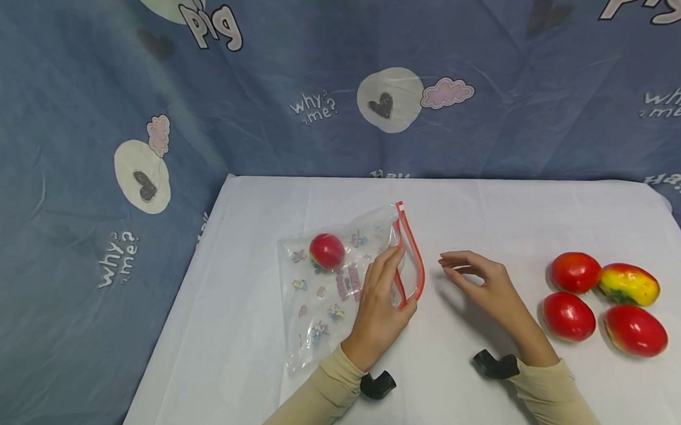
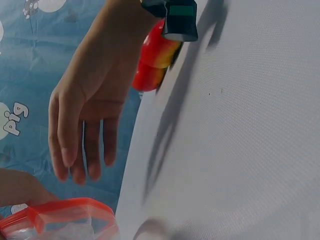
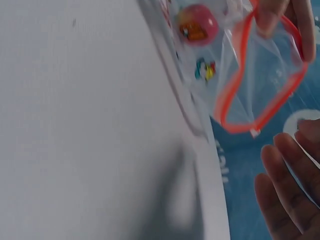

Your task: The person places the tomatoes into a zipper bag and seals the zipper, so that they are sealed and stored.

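Note:
A clear zip bag (image 1: pixel 309 308) with a red rim and small printed pictures lies on the white table, its mouth parted toward the right. Inside it is one red toy mango (image 1: pixel 326 251). My left hand (image 1: pixel 378 304) holds the bag near the mouth, thumb at the near side of the red rim (image 3: pixel 243 60). Right of the opening, my right hand (image 1: pixel 487 286) hovers above the table with nothing in it, fingers loosely bent and pointing at the bag. In the left wrist view the right hand's fingers (image 2: pixel 92 145) hang apart from the bag.
Several red and yellow toy mangoes sit grouped at the table's right, among them a yellow-sided mango (image 1: pixel 629 285) and a red mango (image 1: pixel 636 330). A blue printed cloth (image 1: pixel 323 49) hangs behind the table (image 1: pixel 212 333). Each wrist carries a dark camera mount (image 1: pixel 378 385).

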A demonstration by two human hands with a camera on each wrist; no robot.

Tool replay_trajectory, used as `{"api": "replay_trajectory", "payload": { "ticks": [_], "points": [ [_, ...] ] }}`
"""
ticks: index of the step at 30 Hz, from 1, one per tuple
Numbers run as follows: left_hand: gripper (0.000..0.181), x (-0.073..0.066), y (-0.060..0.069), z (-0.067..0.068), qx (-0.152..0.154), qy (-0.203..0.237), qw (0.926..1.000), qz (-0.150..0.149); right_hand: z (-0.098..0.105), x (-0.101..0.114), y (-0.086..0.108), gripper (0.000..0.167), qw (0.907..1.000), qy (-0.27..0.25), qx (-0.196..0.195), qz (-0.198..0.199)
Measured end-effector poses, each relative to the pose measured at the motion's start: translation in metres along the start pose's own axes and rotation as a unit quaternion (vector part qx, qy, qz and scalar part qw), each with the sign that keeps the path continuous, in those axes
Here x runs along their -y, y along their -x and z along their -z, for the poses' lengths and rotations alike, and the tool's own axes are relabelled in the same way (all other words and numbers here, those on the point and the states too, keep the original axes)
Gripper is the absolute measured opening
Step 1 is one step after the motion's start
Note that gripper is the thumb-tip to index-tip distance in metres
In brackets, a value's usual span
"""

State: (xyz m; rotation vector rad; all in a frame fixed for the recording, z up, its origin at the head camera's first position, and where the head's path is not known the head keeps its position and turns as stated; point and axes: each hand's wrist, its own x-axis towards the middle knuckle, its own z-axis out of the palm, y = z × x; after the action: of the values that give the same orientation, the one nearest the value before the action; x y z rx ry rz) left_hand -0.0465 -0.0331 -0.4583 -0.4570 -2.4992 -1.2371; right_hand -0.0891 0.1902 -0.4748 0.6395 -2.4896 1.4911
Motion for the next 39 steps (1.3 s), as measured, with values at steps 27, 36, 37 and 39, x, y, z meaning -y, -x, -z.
{"api": "replay_trajectory", "payload": {
  "ticks": [27, 36, 37, 39],
  "points": [
    [0.090, 0.001, 0.000, -0.001, 0.002, 0.012, 0.9999, 0.005, 0.085, -0.015, 0.027, 0.048, 0.9784, 0.177, -0.097, -0.043],
    [0.091, 0.001, 0.000, -0.001, 0.004, 0.008, 1.0000, 0.003, 0.117, -0.014, 0.039, 0.057, 0.9532, 0.247, -0.046, -0.168],
    [0.091, 0.001, 0.000, -0.001, 0.004, 0.007, 1.0000, 0.003, 0.120, -0.015, 0.040, 0.058, 0.9486, 0.252, -0.041, -0.187],
    [0.090, 0.000, 0.000, -0.001, 0.004, 0.005, 1.0000, 0.004, 0.123, -0.017, 0.041, 0.061, 0.9383, 0.266, -0.038, -0.217]
  ]
}}
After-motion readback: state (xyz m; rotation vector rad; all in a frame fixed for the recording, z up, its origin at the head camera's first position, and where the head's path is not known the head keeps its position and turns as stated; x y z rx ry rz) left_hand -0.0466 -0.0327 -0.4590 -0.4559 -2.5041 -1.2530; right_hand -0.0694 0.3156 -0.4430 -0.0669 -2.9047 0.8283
